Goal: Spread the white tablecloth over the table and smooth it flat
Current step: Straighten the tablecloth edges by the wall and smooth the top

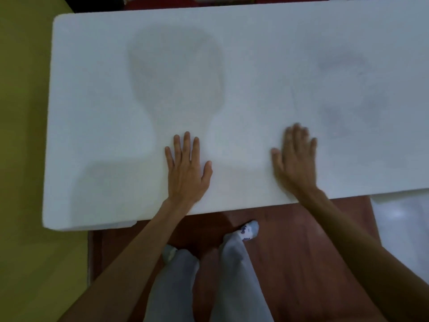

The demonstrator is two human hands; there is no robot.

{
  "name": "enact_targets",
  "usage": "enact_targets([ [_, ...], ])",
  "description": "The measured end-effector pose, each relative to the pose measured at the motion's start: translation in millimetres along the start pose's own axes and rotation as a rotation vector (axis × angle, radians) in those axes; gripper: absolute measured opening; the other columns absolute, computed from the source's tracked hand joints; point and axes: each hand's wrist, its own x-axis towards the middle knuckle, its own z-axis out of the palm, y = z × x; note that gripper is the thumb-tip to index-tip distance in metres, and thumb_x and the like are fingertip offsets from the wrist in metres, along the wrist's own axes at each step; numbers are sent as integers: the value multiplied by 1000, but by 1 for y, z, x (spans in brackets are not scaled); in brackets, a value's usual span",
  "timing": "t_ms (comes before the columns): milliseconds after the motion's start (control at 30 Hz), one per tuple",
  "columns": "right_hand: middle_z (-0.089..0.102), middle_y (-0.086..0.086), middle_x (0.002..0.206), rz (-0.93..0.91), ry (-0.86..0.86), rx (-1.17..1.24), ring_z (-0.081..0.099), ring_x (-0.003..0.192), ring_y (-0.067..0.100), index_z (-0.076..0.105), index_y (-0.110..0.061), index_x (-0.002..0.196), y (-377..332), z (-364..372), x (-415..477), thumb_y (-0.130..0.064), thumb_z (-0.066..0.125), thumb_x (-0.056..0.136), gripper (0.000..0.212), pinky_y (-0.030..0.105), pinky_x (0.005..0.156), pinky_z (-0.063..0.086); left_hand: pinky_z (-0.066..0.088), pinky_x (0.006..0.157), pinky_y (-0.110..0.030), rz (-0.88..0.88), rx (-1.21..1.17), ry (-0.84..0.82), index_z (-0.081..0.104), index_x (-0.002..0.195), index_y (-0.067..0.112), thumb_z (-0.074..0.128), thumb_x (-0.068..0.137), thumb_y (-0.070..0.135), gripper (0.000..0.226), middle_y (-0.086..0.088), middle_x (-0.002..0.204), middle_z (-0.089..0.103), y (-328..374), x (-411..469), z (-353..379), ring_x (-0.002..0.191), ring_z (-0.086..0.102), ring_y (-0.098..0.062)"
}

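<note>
Because both palms press flat near the front edge, the white tablecloth (pixel 255 66) could drag sideways if one hand pushes harder than the other, skewing its overhang or bunching a ridge between them. It lies across the whole counter, draped over the left end and near edge, and looks mostly flat. The left hand (pixel 188 169) rests with straight fingers (pixel 186 145) slightly spread. The right hand (pixel 296 159) lies flat too, thumb out, its fingers close together as far as the blur shows. Grey shadows (pixel 176 73) could mask shallow wrinkles. The cloth's right end is cut off, its far overhang is hidden, and the counter itself is covered.
</note>
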Motion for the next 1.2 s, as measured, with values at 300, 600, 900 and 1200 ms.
enact_targets([
  [300, 8, 11, 170, -558, -61, -113, 6, 158, 27, 14, -11, 162, 10, -4, 73, -54, 22, 106, 71, 52, 127, 6, 9, 124, -57, -60, 96, 30, 23, 159, 12, 31, 103, 45, 66, -12, 168, 12, 64, 72, 17, 156, 4, -32],
  [600, 1, 8, 171, -174, -48, -34, -2, 158, 25, 7, -15, 163, 103, -30, 114, -54, 22, 106, 70, 55, 126, 4, 7, 125, -54, -73, 119, 4, 17, 160, 14, 27, 104, 47, 66, -9, 169, 7, 68, 70, 16, 156, -1, -30],
  [900, 0, 13, 170, -457, -142, -45, -4, 158, 30, 9, -9, 162, 29, -12, 32, -56, 22, 105, 75, 56, 126, 2, 6, 125, -55, -72, 117, -43, 16, 161, 13, 25, 104, 50, 68, -10, 169, 5, 68, 66, 14, 156, -2, -31],
  [1200, 13, 15, 169, -132, -231, 67, 5, 157, 36, 18, -7, 160, -4, -93, 66, -55, 23, 105, 73, 55, 125, 5, 7, 125, -53, -1, 226, -379, 20, 160, 13, 0, 91, 64, 87, -12, 168, 7, 25, 56, -52, 156, 2, -32],
])
